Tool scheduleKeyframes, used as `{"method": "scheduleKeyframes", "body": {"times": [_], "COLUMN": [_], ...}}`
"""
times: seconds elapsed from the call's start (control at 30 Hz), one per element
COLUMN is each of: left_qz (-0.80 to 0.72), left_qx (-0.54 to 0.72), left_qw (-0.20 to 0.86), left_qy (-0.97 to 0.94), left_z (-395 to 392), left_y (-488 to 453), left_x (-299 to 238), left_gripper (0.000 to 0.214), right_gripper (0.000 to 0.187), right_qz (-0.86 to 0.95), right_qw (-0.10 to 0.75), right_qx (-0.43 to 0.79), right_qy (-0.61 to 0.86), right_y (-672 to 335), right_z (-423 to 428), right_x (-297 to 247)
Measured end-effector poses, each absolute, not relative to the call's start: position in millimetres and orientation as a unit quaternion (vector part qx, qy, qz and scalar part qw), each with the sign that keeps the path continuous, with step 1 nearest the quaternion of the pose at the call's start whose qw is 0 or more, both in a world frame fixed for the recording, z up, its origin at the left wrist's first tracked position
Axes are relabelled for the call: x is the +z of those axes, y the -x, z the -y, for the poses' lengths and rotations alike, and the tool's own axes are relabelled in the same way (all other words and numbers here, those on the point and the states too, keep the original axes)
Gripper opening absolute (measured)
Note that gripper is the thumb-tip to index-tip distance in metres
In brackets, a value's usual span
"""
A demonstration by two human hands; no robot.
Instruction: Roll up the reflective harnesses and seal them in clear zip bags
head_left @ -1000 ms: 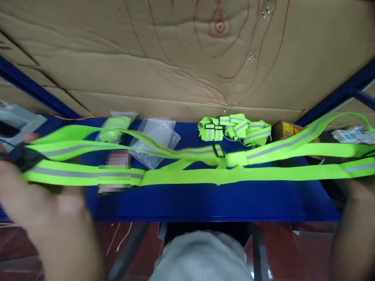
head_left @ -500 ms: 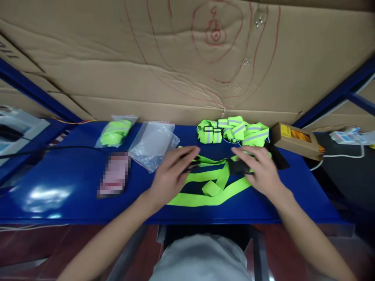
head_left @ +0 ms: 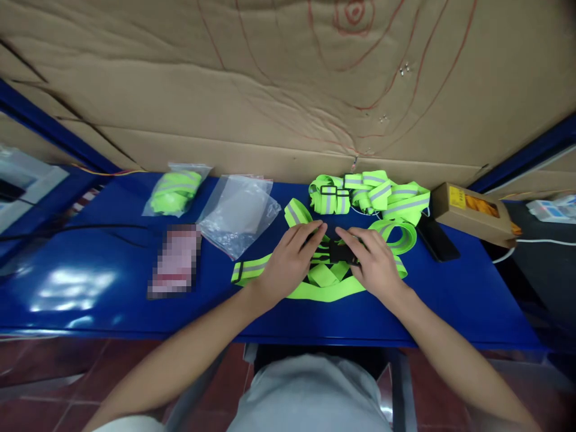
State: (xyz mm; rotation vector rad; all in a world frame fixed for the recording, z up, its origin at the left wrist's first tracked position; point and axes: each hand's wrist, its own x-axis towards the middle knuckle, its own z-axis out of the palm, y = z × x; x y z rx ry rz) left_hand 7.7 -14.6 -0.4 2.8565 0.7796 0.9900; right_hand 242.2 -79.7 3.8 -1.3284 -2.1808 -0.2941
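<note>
A neon-yellow reflective strap (head_left: 326, 293) with grey stripes lies in loops on the blue table under both hands. At its middle is a black plastic buckle (head_left: 341, 252). My right hand (head_left: 375, 261) is closed on the buckle's wider half from the right. From the left, my left hand (head_left: 288, 261) closes on its pronged half, mostly covered by the fingers. The two halves are almost together; whether they are locked I cannot tell. A black slider (head_left: 238, 272) shows at the strap's left end, and a coiled part (head_left: 404, 239) rests beyond my right hand.
Behind the hands sit bundled reflective straps (head_left: 330, 195). To the left are clear plastic bags (head_left: 238, 210), a bagged strap (head_left: 174, 192) and a blurred pink item (head_left: 174, 261). A black object (head_left: 437, 239) and a cardboard box (head_left: 472, 210) lie right. Cardboard (head_left: 270, 90) walls the back.
My hands have come closer together, bringing the two buckle halves nearly into contact. The strap has been drawn in and now shows its striped loops on both sides. The view has shifted slightly.
</note>
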Motion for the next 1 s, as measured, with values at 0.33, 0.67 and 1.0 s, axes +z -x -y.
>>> {"method": "scheduleKeyframes", "body": {"times": [0.33, 0.67, 1.0], "left_qz": [-0.222, -0.263, -0.17], "left_qx": [0.304, 0.278, 0.296], "left_qw": [-0.058, 0.008, 0.49], "left_qy": [-0.925, -0.924, -0.802], "left_z": [21.7, 32.2, -2.2], "left_y": [-15.3, -26.6, 15.5], "left_x": [-7.4, -14.2, 34.9], "left_gripper": [0.065, 0.089, 0.118], "right_gripper": [0.072, 0.062, 0.059], "right_qz": [0.821, 0.823, 0.75], "right_qw": [0.245, 0.244, 0.48], "right_qx": [-0.146, -0.1, 0.153], "right_qy": [0.496, 0.503, 0.43], "right_y": [-227.5, -219.9, -220.0], "right_z": [84.8, 83.7, 76.1], "right_x": [1.6, -4.1, 48.9]}}
